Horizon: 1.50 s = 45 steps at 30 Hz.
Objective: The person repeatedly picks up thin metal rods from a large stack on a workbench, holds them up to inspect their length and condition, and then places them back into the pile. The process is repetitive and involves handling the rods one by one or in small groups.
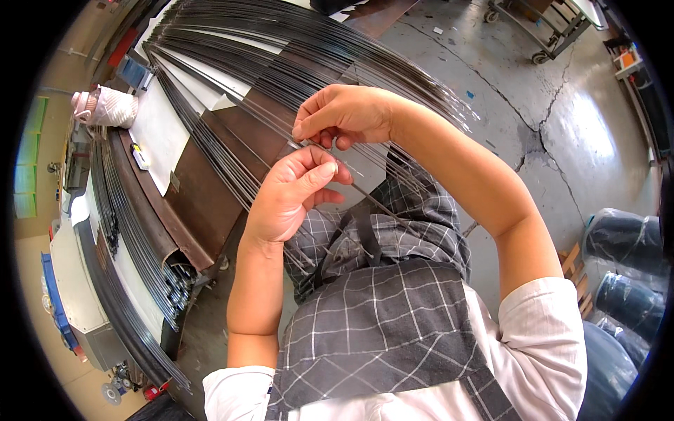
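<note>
My left hand (291, 189) is closed in a pinch, thumb against forefinger, on a thin dark cable (375, 202). The cable slants down to the right from these fingers, over my lap. A short pale wire end sticks out beside the left fingertips. Just above, my right hand (351, 116) has its thumb and fingers pressed together close to the left one. What sits between the right fingertips is too small to make out. Long bundles of thin black cables (281, 77) fan out across the brown table (203, 200), their pale ends overhanging its right edge.
White paper sheets (160, 130) lie under the bundles. A pink bottle (105, 107) and a small white-and-yellow tool (140, 156) are at the left. More dark rods (147, 245) fill a lower rack. Plastic-wrapped dark rolls (625, 242) stand right; a wheeled cart (554, 28) stands far right.
</note>
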Tool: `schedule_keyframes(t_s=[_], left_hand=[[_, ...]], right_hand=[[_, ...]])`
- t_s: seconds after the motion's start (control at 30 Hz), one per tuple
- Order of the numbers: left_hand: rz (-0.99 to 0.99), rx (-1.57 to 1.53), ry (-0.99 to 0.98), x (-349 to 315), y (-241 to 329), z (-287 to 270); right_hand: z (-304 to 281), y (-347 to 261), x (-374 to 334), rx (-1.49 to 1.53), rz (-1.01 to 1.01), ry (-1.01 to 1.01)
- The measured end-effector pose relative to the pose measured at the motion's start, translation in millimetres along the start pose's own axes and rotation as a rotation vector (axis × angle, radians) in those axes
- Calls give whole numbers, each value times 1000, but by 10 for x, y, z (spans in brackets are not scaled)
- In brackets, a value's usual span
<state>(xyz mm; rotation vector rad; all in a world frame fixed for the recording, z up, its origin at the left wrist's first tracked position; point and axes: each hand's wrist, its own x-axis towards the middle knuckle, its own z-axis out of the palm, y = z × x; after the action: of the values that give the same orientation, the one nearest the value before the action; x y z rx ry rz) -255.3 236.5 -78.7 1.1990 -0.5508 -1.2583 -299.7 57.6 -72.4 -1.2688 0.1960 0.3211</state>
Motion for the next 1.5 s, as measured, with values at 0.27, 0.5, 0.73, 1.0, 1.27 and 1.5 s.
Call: schedule_keyframes(t_s=[0.27, 0.5, 0.73, 1.0, 1.27, 1.5], left_hand=[[-12, 1, 15, 16, -13, 13], [-9, -9, 25, 10, -30, 18], [11, -43, 52, 15, -54, 21], [12, -21, 87, 22, -42, 55], [9, 137, 209, 5, -47, 156], [50, 198, 273, -92, -72, 202]], right_hand=[[-14, 40, 29, 23, -13, 8], [-5, 43, 19, 19, -11, 11], [-2, 56, 30, 20, -17, 11], [13, 30, 19, 12, -19, 16], [78, 36, 1, -73, -75, 103], [185, 6, -96, -186, -152, 161]])
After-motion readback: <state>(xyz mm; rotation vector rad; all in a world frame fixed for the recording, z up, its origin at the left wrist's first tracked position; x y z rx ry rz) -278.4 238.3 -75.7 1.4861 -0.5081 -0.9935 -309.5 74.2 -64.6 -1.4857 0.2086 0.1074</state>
